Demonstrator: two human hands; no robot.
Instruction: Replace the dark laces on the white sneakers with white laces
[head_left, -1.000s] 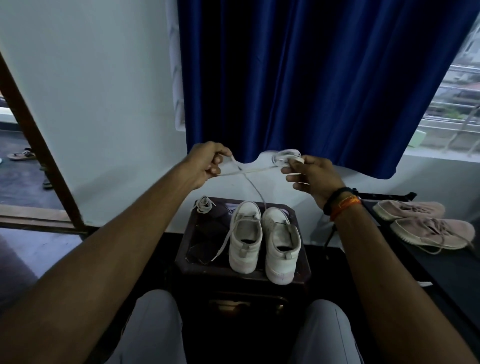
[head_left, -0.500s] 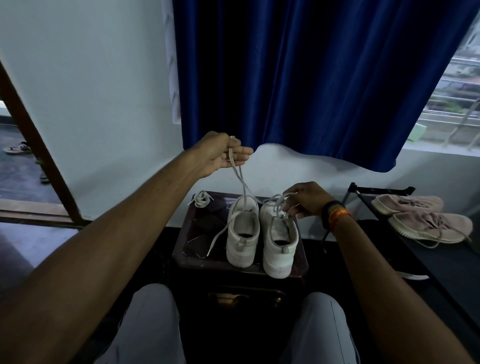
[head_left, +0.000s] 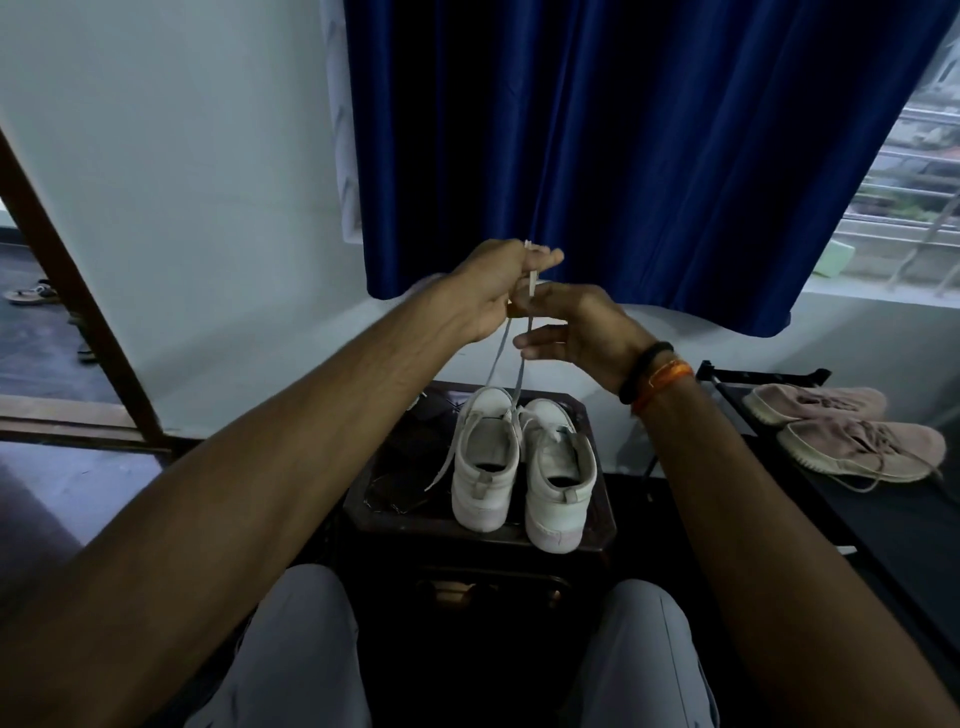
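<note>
Two white sneakers stand side by side, heels toward me, on a small dark table (head_left: 605, 525): the left sneaker (head_left: 485, 470) and the right sneaker (head_left: 558, 478). A white lace (head_left: 498, 358) rises in two strands from the left sneaker up to my hands. My left hand (head_left: 498, 283) pinches the lace's upper ends high above the shoes. Just below and to its right, my right hand (head_left: 571, 330) touches the strands with thumb and fingers curled toward them. A loose lace end (head_left: 441, 470) hangs off the left sneaker's side. No dark lace is visible.
A pair of pinkish sneakers (head_left: 841, 431) lies on a black rack at the right. A blue curtain (head_left: 623, 156) hangs behind, with a window on the right and a doorway (head_left: 47, 322) on the left. My knees sit below the table.
My right hand left the right sneaker's top and rose to meet my left hand at the lace. The left hand kept the lace lifted above the shoes.
</note>
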